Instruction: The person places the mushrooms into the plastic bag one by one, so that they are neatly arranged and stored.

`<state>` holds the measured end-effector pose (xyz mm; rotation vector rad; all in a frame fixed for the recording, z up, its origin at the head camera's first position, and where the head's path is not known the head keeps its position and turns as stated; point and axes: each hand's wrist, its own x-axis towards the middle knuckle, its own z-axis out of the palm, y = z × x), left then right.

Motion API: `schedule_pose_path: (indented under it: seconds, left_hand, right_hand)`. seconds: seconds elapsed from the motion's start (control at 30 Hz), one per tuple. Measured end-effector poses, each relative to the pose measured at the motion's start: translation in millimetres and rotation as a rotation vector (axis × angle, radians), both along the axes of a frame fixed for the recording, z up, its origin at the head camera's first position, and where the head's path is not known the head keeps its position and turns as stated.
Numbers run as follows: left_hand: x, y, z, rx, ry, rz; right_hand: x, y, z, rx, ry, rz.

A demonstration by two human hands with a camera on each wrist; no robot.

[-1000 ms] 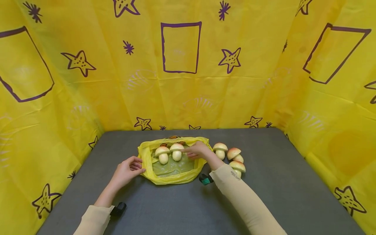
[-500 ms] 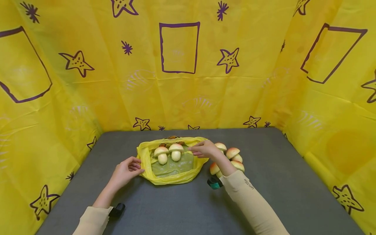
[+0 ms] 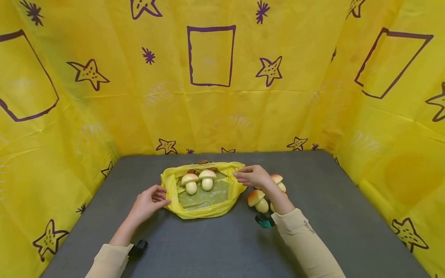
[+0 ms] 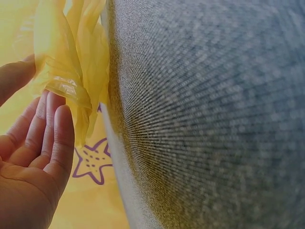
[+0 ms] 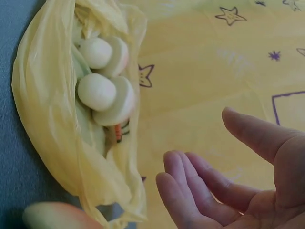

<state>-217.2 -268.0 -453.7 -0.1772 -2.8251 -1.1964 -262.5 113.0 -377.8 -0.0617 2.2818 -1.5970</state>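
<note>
Two toy mushrooms [image 3: 207, 180] with pale stems and reddish caps lie inside a yellow plastic bag [image 3: 205, 213], whose mouth is spread wide. At the bag's left side my left hand [image 3: 149, 202] holds the rim; in the left wrist view the thumb and fingertips reach to either side of the plastic [image 4: 62, 86]. My right hand [image 3: 255, 177] hovers at the bag's right edge, over more mushrooms. Its fingers are loosely bent and hold nothing, as the right wrist view of this hand [image 5: 224, 186] shows.
Right of the bag, several more mushrooms [image 3: 257, 200] lie on the grey table [image 3: 194, 247], partly hidden by my right hand and forearm. Yellow curtains [image 3: 212, 116] with purple drawings surround the table at the back and sides.
My right hand has drawn back to the right, from beside the mushrooms inside the bag to the bag's right edge. The left hand has stayed at the rim.
</note>
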Motion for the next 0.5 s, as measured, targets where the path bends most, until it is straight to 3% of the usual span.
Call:
schedule_pose_path:
  seconds: [0.5]
  left_hand:
    - [1.1,-0.1,-1.0,-0.012,0.011,0.002]
  right_hand:
    - [11.9,35.2,2.4,0.025,0.035,-0.04]
